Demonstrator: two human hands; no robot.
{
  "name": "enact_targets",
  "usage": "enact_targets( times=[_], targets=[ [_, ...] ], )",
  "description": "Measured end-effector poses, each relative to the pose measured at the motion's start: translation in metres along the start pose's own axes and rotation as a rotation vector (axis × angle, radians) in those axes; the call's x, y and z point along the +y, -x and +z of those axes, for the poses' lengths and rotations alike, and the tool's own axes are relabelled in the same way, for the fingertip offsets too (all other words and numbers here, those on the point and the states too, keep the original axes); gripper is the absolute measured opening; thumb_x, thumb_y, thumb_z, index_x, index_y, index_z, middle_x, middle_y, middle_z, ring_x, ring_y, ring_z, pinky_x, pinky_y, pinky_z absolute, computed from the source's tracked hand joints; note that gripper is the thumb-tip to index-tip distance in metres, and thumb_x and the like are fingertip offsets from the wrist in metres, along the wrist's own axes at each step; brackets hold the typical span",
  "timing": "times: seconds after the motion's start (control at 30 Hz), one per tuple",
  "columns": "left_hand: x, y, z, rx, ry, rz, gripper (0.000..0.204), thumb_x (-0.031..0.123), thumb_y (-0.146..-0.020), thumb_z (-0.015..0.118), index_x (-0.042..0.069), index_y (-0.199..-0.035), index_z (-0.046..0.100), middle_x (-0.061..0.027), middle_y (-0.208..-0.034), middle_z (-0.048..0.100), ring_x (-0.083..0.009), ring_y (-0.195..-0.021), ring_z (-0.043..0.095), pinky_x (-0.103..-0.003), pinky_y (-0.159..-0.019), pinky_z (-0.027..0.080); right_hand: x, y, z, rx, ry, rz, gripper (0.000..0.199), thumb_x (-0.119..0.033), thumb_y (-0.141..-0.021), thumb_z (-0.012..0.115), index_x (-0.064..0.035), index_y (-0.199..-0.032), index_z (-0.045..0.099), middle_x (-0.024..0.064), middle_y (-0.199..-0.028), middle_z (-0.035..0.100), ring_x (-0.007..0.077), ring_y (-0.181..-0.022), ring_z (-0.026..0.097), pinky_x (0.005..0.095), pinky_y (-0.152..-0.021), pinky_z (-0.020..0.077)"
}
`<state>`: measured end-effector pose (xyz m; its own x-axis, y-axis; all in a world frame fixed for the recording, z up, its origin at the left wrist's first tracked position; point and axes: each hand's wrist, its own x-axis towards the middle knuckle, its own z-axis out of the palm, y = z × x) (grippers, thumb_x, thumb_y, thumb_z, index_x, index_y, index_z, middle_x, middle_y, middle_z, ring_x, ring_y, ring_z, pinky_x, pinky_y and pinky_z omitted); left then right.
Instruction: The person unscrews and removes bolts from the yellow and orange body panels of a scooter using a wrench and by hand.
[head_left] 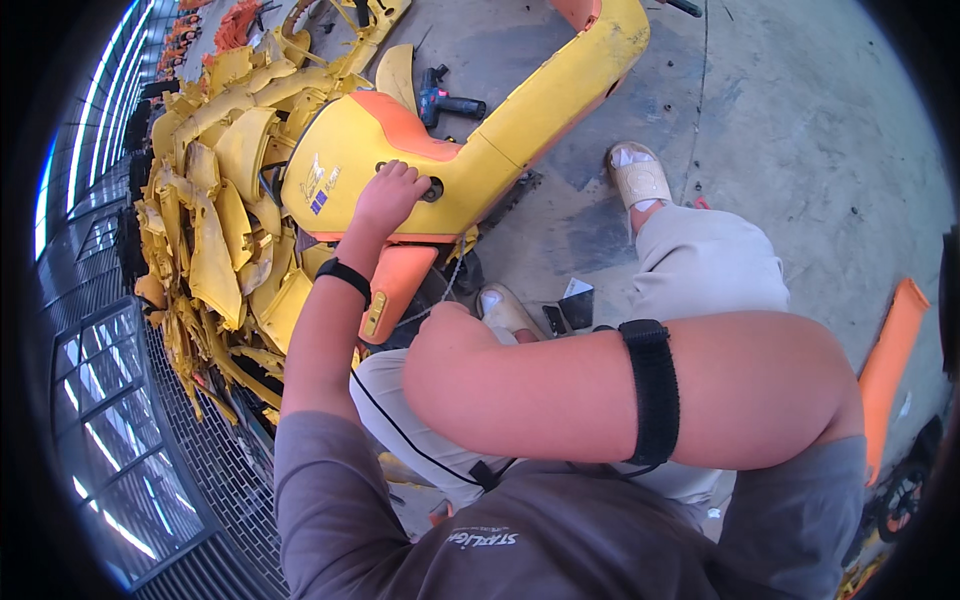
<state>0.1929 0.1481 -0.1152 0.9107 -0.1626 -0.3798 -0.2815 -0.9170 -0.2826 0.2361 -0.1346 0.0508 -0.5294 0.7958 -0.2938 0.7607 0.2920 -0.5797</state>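
Note:
A yellow-and-orange scooter body (465,205) lies on its side on the floor in front of me. My left hand (390,195) presses on its yellow panel beside a dark round hole, fingers bent and close together. Below that panel, an orange part with a small yellow plate (400,290) sticks out toward me. My right hand (445,325) is low beside this orange part, its fingers hidden behind the wrist. A thin chain (455,272) hangs between the scooter's underside and the right hand; whether the fingers hold it is hidden.
Broken yellow panels (215,240) are heaped at the left. A cordless drill (450,103) lies beyond the scooter. Small dark and white items (572,303) lie near my left sandal (508,310). A long orange panel (893,370) rests at the right.

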Motion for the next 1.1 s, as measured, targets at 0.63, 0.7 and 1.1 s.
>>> enact_targets(
  times=[0.63, 0.7, 1.1],
  targets=[
    [-0.010, -0.015, 0.003, -0.206, 0.070, -0.262, 0.012, 0.016, -0.068, 0.064, 0.009, -0.077, 0.068, -0.0102, -0.081, 0.067, -0.0273, -0.088, 0.062, -0.038, -0.088, 0.046, 0.011, 0.023, -0.006, 0.074, -0.045, -0.033, 0.044, -0.030, -0.087, 0.061, -0.0095, -0.125, 0.063, 0.0166, -0.114, 0.064, 0.0378, -0.100, 0.061, 0.0550, -0.081, 0.0460],
    [-0.011, -0.016, 0.004, -0.200, 0.059, -0.264, 0.010, 0.016, -0.068, 0.063, 0.010, -0.074, 0.068, -0.0105, -0.077, 0.067, -0.0278, -0.084, 0.063, -0.039, -0.084, 0.046, 0.014, 0.028, -0.015, 0.044, -0.063, -0.062, 0.045, -0.030, -0.087, 0.060, -0.0094, -0.126, 0.062, 0.0166, -0.115, 0.064, 0.0383, -0.100, 0.060, 0.0554, -0.081, 0.0459],
    [-0.006, -0.010, 0.021, 0.073, 0.214, -0.350, 0.007, 0.012, -0.060, 0.060, 0.008, -0.062, 0.065, -0.0110, -0.067, 0.064, -0.0291, -0.074, 0.059, -0.040, -0.074, 0.044, 0.018, 0.007, -0.019, -0.058, -0.081, -0.028, 0.046, -0.033, -0.087, 0.061, -0.0126, -0.128, 0.061, 0.0150, -0.118, 0.063, 0.0370, -0.104, 0.059, 0.0549, -0.086, 0.0436]
  ],
)
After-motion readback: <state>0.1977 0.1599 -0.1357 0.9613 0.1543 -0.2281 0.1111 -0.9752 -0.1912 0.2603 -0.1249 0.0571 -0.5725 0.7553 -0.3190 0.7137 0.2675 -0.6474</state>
